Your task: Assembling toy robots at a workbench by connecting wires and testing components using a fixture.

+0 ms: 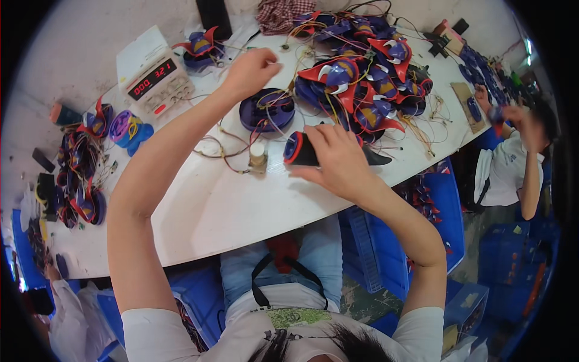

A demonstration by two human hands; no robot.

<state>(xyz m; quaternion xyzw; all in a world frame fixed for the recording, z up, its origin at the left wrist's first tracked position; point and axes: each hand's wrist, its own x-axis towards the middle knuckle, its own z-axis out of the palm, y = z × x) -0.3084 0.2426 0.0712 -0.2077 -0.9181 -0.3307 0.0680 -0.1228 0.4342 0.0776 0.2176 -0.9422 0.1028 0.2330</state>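
Your left hand (253, 73) hung above the white table (211, 211), its fingers mostly curled in; whether they pinched anything, you could not tell from this view. Just on its near side sat a round purple housing (253, 114), and closer to you stood a small cream cylinder (258, 154). Further right, a red-rimmed black piece (306, 152) lay under your right hand (339, 158), which was half closed around it, fingers over the top, the rim jutting out left of them.

Head-worn fisheye looks down; table (208, 208) lies near
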